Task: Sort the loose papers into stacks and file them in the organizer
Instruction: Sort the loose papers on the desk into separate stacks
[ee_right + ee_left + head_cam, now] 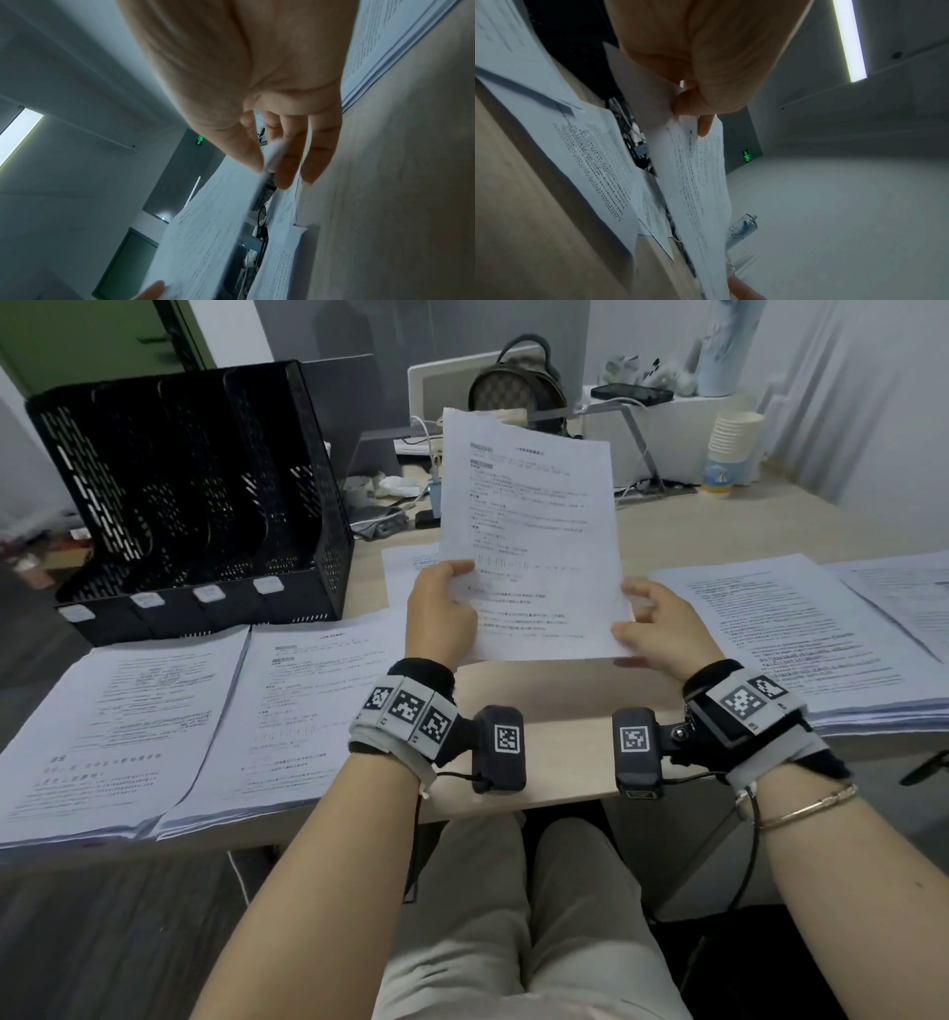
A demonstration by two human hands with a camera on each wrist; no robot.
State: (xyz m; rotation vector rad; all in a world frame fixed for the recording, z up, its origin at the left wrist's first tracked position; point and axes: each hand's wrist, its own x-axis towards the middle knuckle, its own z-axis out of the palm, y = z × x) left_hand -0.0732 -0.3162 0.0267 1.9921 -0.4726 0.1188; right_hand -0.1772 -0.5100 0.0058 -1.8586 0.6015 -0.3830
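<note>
I hold a thin sheaf of printed papers point(531, 531) upright above the desk's middle. My left hand point(440, 608) pinches its lower left edge, thumb on the front, as the left wrist view shows on the papers point(700, 182). My right hand point(652, 626) pinches the lower right edge; the right wrist view shows the thumb and fingers point(287, 162) either side of the sheets point(205, 233). The black mesh organizer point(195, 500) stands at the back left, its slots holding nothing. Paper stacks lie on the desk: two at left point(128, 726) point(303, 711) and two at right point(801, 634) point(904, 593).
Another sheet point(411, 567) lies flat behind the held papers. Cables, a backpack point(518, 387), a stack of paper cups point(732, 454) and a phone on a stand sit along the desk's back. Bare wood desk point(554, 726) shows between my wrists.
</note>
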